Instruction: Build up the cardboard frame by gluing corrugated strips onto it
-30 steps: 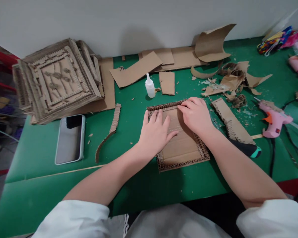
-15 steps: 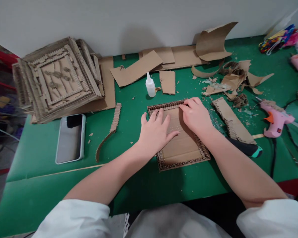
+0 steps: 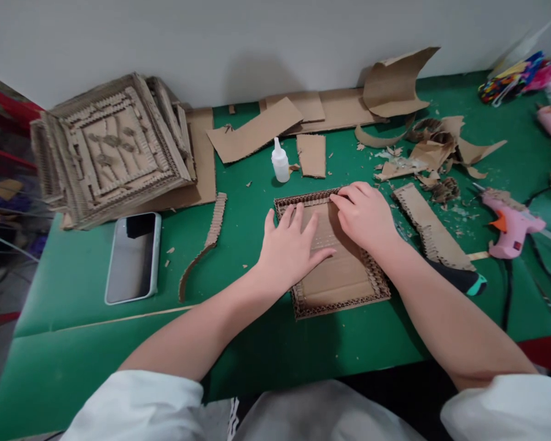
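Note:
A shallow rectangular cardboard frame (image 3: 335,285) with corrugated borders lies in front of me on the green table. My left hand (image 3: 289,245) rests over its left side, fingers spread, the fingertips on the far border. At the far right part of the frame, my right hand (image 3: 365,214) has its thumb and fingers brought together against a corrugated strip (image 3: 314,201) along the inner far edge. The palm hides the frame's upper right corner. A loose corrugated strip (image 3: 215,220) curls on the table left of my left hand.
A white glue bottle (image 3: 280,162) stands beyond the frame. To the left are a phone (image 3: 134,257) and stacked cardboard panels (image 3: 114,147). On the right lie a pink glue gun (image 3: 509,223) with cords, a dark-handled cutter (image 3: 459,277) and torn cardboard scraps (image 3: 434,144).
Both hands keep nearly the same places on the frame. The whole view has shifted very slightly; nothing has been picked up or let go.

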Demonstrator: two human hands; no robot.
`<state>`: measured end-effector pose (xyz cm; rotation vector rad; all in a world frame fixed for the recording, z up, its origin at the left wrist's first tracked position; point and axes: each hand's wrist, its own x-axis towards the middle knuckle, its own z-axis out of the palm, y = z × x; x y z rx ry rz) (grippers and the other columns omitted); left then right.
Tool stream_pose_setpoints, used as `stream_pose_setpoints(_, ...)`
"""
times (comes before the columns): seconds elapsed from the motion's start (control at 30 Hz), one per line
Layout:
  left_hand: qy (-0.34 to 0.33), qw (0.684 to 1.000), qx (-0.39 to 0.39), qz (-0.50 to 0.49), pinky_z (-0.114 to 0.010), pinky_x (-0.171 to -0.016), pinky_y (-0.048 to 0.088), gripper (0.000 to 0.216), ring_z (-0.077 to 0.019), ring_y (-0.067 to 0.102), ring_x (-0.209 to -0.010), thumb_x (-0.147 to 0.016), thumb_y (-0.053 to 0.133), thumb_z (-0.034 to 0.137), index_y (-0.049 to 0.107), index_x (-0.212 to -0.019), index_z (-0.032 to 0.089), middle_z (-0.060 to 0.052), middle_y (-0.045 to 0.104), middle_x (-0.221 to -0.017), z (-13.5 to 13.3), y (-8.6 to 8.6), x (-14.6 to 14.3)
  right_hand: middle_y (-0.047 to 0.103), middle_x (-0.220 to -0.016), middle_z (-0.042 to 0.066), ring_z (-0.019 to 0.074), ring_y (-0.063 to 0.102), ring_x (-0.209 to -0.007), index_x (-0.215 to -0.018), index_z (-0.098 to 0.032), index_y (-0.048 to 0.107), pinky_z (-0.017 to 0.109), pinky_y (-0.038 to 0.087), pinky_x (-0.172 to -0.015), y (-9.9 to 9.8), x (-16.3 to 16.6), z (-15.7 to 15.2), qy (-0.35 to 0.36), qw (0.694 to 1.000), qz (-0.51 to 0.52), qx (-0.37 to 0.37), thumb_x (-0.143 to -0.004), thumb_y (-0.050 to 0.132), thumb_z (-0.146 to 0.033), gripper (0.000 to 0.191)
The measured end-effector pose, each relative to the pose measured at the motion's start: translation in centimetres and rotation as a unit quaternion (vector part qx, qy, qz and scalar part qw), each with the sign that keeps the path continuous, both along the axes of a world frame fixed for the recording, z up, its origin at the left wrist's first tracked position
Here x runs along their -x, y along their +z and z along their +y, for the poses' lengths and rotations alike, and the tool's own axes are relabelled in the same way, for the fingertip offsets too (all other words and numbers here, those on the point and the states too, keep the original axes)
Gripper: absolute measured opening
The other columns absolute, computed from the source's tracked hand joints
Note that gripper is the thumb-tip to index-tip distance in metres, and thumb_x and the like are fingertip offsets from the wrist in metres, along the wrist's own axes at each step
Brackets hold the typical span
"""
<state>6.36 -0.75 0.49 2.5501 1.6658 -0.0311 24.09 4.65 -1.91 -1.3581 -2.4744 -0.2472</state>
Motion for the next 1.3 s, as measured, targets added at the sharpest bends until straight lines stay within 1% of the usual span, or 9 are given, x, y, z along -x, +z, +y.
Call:
stream_pose_setpoints(0.13,0.001,1.0,-0.012,-0.007,-0.062,-0.108,0.024,0.071,-0.0352,0.037,-0.136,-0.088,0.039,0.064,0.042,-0.141,0.016,-0.02,0.039,-0.147,-0.05,-0.14,0.05,0.069,-0.102,0.008,0.0219,0.051,-0.099,-0.109,-0.011,0.068,0.035,0.035,-0.091,0.16,0.33,-0.13,0.039,0.999,-0.03,-0.015,-0.088,0.043,-0.012,0.032)
stream_pose_setpoints(0.27,0.004,0.999,-0.042,-0.026,-0.063,-0.109,0.024,0.069,-0.0346,0.04,-0.132,-0.089,0.04,0.062,0.042,-0.141,0.017,-0.02,0.043,-0.144,-0.04,-0.45,0.23,0.07,-0.105,0.007,0.0203,0.054,-0.097,-0.111,-0.012,0.068,0.034,0.032,-0.094,0.07,0.68,-0.14,0.043,0.998,-0.043,0.017,-0.089,0.042,-0.011,0.033)
stream_pose_setpoints(0.37,0.004,0.999,-0.044,-0.029,-0.063,-0.109,0.023,0.068,-0.034,0.041,-0.132,-0.089,0.041,0.062,0.043,-0.14,0.017,-0.019,0.044,-0.144,0.04,-0.53,0.3,0.069,-0.107,0.009,0.0202,0.055,-0.098,-0.112,-0.011,0.067,0.034,0.031,-0.096,0.12,0.77,-0.12,0.038,0.997,-0.039,0.046,-0.088,0.043,-0.01,0.034)
stream_pose_setpoints(0.57,0.006,0.999,-0.038,-0.024,-0.063,-0.108,0.024,0.066,-0.0337,0.042,-0.131,-0.089,0.042,0.06,0.045,-0.138,0.016,-0.019,0.043,-0.144,0.19,-0.47,0.24,0.069,-0.108,0.009,0.0207,0.056,-0.096,-0.113,-0.012,0.066,0.037,0.033,-0.096,0.28,0.89,-0.18,0.014,0.997,-0.035,0.07,-0.086,0.044,-0.009,0.035)
stream_pose_setpoints(0.83,0.011,0.999,-0.03,-0.012,-0.06,-0.104,0.031,0.065,-0.0334,0.042,-0.131,-0.089,0.041,0.059,0.045,-0.137,0.015,-0.019,0.042,-0.145,0.2,-0.41,0.15,0.068,-0.11,0.009,0.023,0.056,-0.099,-0.115,-0.012,0.065,0.037,0.035,-0.092,0.25,1.0,-0.34,0.002,0.996,-0.047,0.074,-0.088,0.043,-0.011,0.035)
stream_pose_setpoints(0.93,0.012,0.999,-0.033,-0.014,-0.06,-0.104,0.031,0.065,-0.0334,0.042,-0.131,-0.09,0.04,0.059,0.045,-0.138,0.015,-0.019,0.042,-0.146,0.2,-0.44,0.15,0.068,-0.111,0.01,0.0229,0.055,-0.1,-0.116,-0.012,0.065,0.038,0.035,-0.093,0.24,1.03,-0.41,0.0,0.996,-0.044,0.075,-0.087,0.043,-0.009,0.036)
stream_pose_setpoints(1.07,0.01,0.999,-0.04,-0.016,-0.061,-0.107,0.027,0.064,-0.0335,0.042,-0.131,-0.09,0.04,0.058,0.046,-0.137,0.015,-0.019,0.043,-0.145,0.19,-0.55,0.18,0.068,-0.111,0.01,0.0229,0.055,-0.099,-0.115,-0.012,0.065,0.039,0.035,-0.096,0.16,0.83,-0.33,0.01,0.996,-0.033,0.079,-0.087,0.043,-0.01,0.036)
stream_pose_setpoints(1.2,0.006,0.999,-0.041,-0.013,-0.061,-0.107,0.027,0.065,-0.0344,0.042,-0.131,-0.089,0.042,0.059,0.047,-0.137,0.015,-0.02,0.042,-0.145,0.21,-0.52,0.17,0.067,-0.11,0.015,0.0236,0.055,-0.099,-0.114,-0.007,0.065,0.037,0.039,-0.095,-0.2,0.38,0.01,0.021,0.998,-0.004,0.056,-0.085,0.042,-0.007,0.037)
stream_pose_setpoints(1.3,-0.007,0.999,-0.044,-0.019,-0.057,-0.106,0.031,0.063,-0.0343,0.042,-0.131,-0.09,0.043,0.057,0.048,-0.136,0.015,-0.019,0.042,-0.145,0.32,-0.41,0.2,0.067,-0.107,0.015,0.0235,0.055,-0.097,-0.115,-0.006,0.065,0.037,0.04,-0.093,-0.53,0.2,0.17,0.024,0.999,0.002,0.045,-0.085,0.04,-0.006,0.038)
